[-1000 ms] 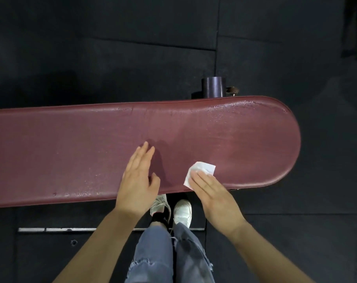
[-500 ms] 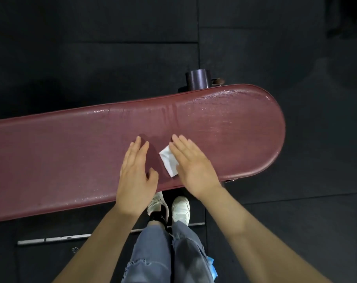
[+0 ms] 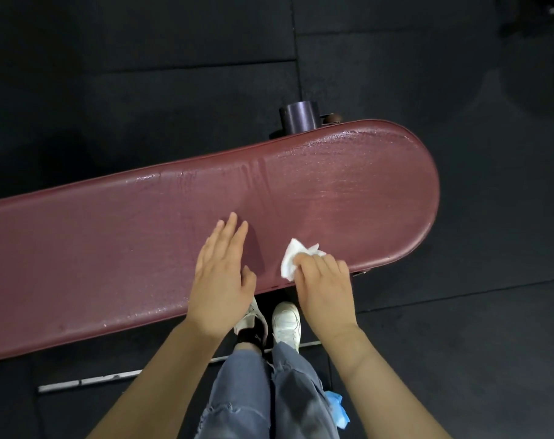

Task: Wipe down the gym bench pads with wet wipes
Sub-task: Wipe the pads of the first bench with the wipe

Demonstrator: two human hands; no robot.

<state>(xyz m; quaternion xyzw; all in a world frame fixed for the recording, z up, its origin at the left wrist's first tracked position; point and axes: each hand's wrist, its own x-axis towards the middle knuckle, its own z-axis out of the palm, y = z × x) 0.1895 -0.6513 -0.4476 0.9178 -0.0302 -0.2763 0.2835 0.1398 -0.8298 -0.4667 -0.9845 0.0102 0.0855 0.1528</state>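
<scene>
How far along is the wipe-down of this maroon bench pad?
Done: the rounded end of the bench pad glistens with wet streaks. In hand: the right hand presses a wet wipe near the front edge while the left hand rests flat. Left: the duller stretch toward the left.

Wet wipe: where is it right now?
Head view: the wet wipe lies on the bench pad near its front edge, under the right hand's fingers, just right of the flat left hand.
</scene>
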